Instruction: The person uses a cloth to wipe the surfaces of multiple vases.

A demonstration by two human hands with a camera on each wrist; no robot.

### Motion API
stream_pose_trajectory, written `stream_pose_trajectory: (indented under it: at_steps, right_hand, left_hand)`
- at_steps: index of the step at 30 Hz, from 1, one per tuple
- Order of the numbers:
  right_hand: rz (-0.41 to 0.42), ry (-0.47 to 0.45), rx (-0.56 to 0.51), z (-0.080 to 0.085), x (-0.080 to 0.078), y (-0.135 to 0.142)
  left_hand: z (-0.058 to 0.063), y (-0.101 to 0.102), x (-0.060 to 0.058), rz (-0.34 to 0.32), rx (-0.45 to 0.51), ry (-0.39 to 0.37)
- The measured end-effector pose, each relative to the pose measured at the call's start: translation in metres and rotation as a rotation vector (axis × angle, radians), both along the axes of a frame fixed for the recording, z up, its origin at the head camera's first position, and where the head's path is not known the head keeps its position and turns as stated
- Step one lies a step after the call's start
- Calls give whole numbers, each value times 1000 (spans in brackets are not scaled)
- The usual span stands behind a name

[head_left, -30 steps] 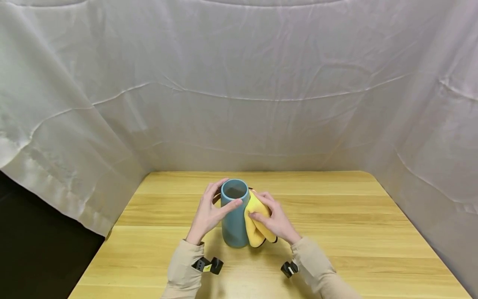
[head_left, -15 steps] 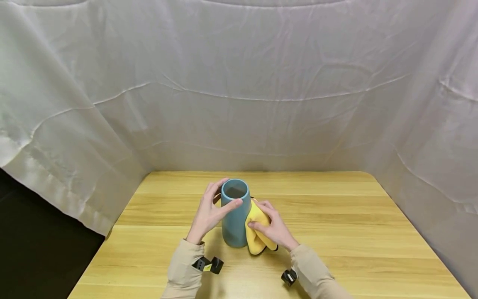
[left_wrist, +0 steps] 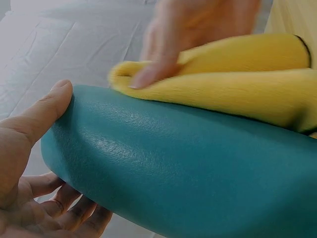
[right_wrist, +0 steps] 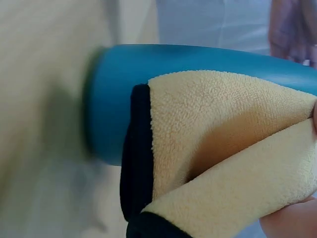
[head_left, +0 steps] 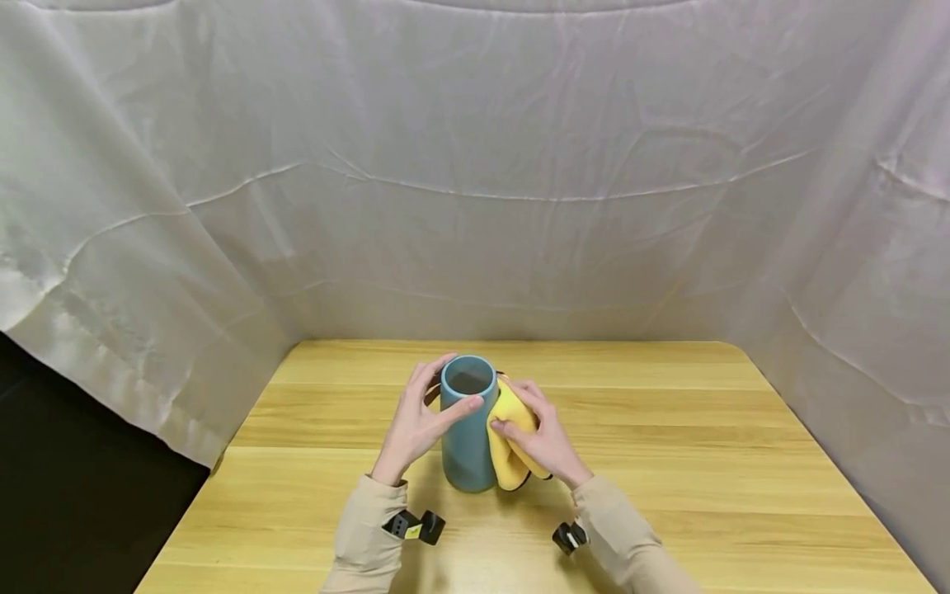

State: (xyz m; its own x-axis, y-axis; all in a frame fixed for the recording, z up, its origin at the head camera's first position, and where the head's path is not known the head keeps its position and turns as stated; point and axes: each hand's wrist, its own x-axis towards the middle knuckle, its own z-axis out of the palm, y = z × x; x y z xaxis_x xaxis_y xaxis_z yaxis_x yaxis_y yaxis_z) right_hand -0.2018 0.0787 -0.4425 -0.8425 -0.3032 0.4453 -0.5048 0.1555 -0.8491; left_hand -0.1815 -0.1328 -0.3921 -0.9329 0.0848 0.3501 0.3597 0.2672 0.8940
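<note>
A blue vase with a round open mouth stands upright on the wooden table. My left hand grips it near the rim, thumb on the near side and fingers round the far left; the left wrist view shows this hold on the vase too. In my right hand is a folded yellow cloth with dark edging, pinched between thumb and fingers. The cloth lies against the vase's right side. From the right wrist, the cloth covers part of the vase, and most of that hand is out of frame.
The wooden table spreads out on both sides of the vase. Pale curtain fabric hangs behind it and along the sides. A black area lies beyond the table's left edge.
My right hand and the cloth slid down the vase's side, then came back up to about the earlier height. My left hand and the vase have stayed in place.
</note>
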Motion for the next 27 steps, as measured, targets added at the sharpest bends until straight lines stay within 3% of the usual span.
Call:
stream_pose_trajectory:
  at_steps: [5,11,18,27]
  right_hand:
    - [-11,27,7,17,0,-2]
    - [-12,23,25,19,1,-2]
    - [-40,14,69,-1,1,2]
    - [-29,-102,99,-32,2,6]
  left_hand:
    - [1,0,0,-5,5,4]
    - [1,0,1,-6,5,-2]
    - [0,0,1,-8,7,-3]
    - [-1,0,1,-8,6,-5]
